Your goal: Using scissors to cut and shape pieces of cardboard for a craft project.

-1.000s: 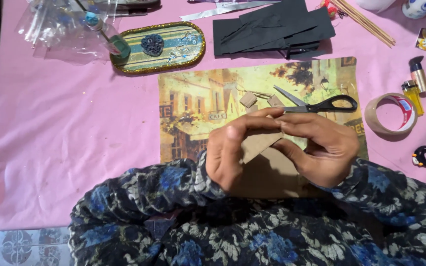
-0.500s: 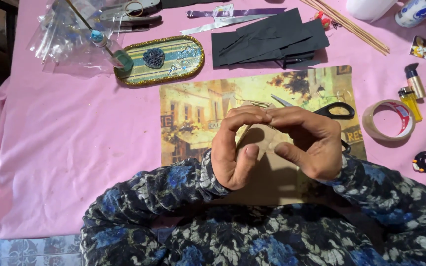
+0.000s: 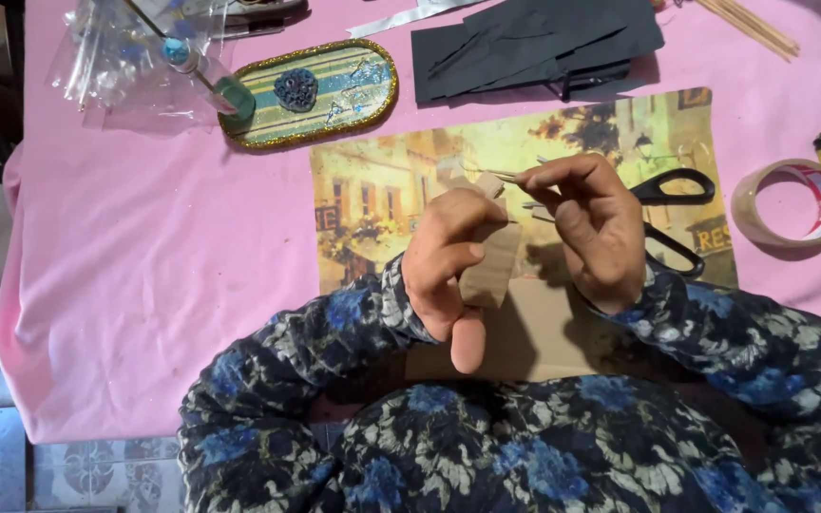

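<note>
Your left hand [image 3: 448, 261] is gripping a small tan cardboard strip [image 3: 489, 266] above the painted street-scene placemat [image 3: 382, 190], while your right hand [image 3: 596, 233] is pinching a thin pale sliver [image 3: 496, 174] at its top, black-handled scissors [image 3: 677, 190] lying just beside.

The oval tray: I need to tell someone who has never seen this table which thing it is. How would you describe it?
On the pink tablecloth, look above the picture mat, left of the black paper sheets. There lies the oval tray, beside clear plastic bags. Its glittery gold rim, green and cream stripes and dark round ornament set it apart.
</note>
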